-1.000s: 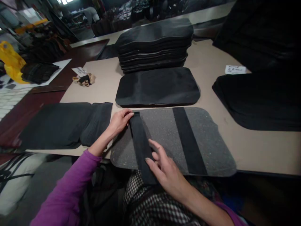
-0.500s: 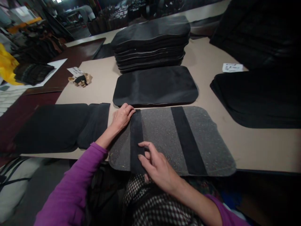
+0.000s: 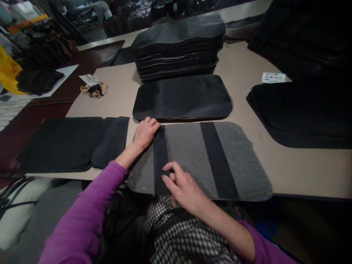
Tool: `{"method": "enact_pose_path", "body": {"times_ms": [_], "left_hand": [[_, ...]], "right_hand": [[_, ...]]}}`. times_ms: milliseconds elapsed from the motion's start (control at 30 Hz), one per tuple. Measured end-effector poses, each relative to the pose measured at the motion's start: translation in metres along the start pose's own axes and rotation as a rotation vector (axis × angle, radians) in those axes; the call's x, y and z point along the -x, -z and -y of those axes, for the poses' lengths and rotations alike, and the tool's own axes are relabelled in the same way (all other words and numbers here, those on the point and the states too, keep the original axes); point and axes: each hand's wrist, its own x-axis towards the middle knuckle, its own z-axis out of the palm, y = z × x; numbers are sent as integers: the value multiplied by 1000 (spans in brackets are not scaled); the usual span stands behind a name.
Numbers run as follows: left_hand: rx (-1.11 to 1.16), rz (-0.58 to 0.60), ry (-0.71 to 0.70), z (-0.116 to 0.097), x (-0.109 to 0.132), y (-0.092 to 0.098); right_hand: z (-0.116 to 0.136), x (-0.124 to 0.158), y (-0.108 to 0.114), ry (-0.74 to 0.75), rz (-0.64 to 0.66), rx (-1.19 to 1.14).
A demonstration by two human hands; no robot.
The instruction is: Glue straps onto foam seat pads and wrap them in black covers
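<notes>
One grey panel (image 3: 187, 146) lies on the table (image 3: 302, 172), long axis left to right. Two strips (image 3: 160, 146) run lengthwise from its far edge to near, the right one's near end slanting right. The left hand (image 3: 145, 132) is at the left strip's far end, its fingers' grip unclear; the right hand (image 3: 184, 187) has fingers slightly apart at that strip's near half.

My left hand (image 3: 145, 132) is stretched forward, knuckles up and fingers (image 3: 155, 125) bunched together, while my right hand (image 3: 183, 187) angles inward, thumb (image 3: 168, 182) and forefinger (image 3: 172, 166) bent and parted.
</notes>
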Motion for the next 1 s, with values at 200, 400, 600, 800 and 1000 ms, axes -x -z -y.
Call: {"method": "enact_pose_path", "body": {"times_ms": [200, 400, 600, 800, 1000], "left_hand": [[110, 43, 4, 0, 16, 3], [271, 53, 45, 9, 39, -3], [298, 75, 26, 11, 39, -2], [307, 56, 22, 13, 39, -5], [261, 73, 5, 9, 38, 3]], "right_hand": [[0, 1, 4, -1, 39, -27], [-3, -1, -8, -17, 103, -136], [3, -3, -18, 16, 92, 197], [11, 2, -24, 60, 87, 850], [8, 17, -32, 271, 8, 1135]]}}
